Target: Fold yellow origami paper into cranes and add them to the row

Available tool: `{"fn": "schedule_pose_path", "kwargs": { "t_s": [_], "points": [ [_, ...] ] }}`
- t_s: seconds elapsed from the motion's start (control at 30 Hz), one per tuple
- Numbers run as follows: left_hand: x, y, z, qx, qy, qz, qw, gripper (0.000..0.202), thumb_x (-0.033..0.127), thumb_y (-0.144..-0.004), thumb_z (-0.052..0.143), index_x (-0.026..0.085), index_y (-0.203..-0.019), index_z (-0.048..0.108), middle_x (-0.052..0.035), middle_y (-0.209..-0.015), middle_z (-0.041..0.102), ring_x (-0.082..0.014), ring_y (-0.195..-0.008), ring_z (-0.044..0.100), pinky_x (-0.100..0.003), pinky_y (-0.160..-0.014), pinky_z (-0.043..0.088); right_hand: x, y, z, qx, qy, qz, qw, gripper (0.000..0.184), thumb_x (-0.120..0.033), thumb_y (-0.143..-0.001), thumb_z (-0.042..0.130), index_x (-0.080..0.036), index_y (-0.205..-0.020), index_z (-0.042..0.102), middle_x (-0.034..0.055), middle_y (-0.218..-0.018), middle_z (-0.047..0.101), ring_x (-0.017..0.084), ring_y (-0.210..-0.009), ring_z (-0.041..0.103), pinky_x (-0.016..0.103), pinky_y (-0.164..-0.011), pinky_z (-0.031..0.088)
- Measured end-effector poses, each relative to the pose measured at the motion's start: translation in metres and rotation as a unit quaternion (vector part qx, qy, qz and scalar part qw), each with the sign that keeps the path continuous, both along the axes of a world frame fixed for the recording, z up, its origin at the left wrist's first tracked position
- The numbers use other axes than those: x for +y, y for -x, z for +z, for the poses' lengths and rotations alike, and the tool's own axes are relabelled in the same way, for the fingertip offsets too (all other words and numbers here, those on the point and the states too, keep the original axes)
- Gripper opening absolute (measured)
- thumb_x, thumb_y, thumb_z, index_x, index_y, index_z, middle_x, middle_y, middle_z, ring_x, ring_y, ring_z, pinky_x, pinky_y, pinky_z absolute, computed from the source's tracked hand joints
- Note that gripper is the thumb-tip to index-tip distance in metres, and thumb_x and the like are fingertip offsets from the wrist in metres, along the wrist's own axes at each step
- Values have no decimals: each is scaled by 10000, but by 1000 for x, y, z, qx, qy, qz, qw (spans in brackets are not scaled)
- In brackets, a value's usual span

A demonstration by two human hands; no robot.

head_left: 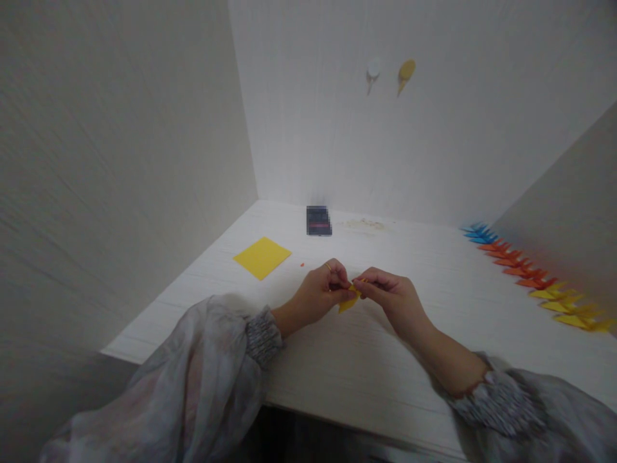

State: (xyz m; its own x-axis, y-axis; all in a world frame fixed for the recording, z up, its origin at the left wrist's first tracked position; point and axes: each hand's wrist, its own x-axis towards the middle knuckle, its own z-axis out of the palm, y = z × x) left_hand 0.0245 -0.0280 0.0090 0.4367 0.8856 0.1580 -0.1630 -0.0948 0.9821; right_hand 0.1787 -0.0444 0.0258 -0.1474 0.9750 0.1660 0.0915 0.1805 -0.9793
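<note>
Between my two hands is a small piece of folded yellow paper (pixel 348 303), held above the table. My left hand (pixel 324 287) pinches it from the left side, with thumb and fingers closed. From the right, my right hand (pixel 393 297) grips its upper corner between thumb and fingertips. The fingers cover much of the folds, so its full shape is hidden. A flat square of yellow paper (pixel 263 257) lies on the table beyond my left hand.
Along the right wall runs a row of folded paper figures: blue (pixel 479 233), orange (pixel 523 267) and yellow (pixel 571 305). A dark, blurred rectangular object (pixel 319 221) lies near the back wall. Two hooks, white (pixel 373 69) and yellow (pixel 406 71), are on that wall. An orange scrap (pixel 302 264) lies mid-table.
</note>
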Motion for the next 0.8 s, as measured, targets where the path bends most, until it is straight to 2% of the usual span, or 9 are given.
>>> {"fn": "schedule_pose_path", "kwargs": {
  "t_s": [0.23,0.37,0.6,0.8],
  "points": [
    [0,-1,-1,-10,11,-11,1000,327,245,-606,690,166,-732,398,37,-630,537,-100,-619,557,-239,-593,412,0,0,-3,14,3,-6,1000,126,-282,-651,658,-192,-572,620,-25,-541,544,107,-547,471,260,-541,373],
    [1,-1,-2,-27,21,-20,999,343,244,-589,701,167,-731,399,39,-630,537,-98,-608,552,-239,-590,412,2,-3,-6,22,-4,-1,1000,99,-278,-666,653,-196,-612,639,-20,-554,566,109,-550,488,261,-552,380],
    [1,-1,-5,1,10,-3,1000,342,239,-593,696,170,-741,395,40,-628,544,-87,-588,539,-225,-572,408,3,-3,-3,8,-23,-13,1000,107,-272,-677,644,-188,-611,644,-18,-576,572,113,-577,501,259,-576,385],
    [0,0,-1,39,-4,23,999,334,235,-608,682,176,-743,382,28,-635,576,-90,-562,544,-221,-545,413,4,-5,-5,18,-39,-32,999,110,-288,-720,611,-196,-679,657,-8,-636,593,126,-639,525,265,-638,402]
  ]
}}
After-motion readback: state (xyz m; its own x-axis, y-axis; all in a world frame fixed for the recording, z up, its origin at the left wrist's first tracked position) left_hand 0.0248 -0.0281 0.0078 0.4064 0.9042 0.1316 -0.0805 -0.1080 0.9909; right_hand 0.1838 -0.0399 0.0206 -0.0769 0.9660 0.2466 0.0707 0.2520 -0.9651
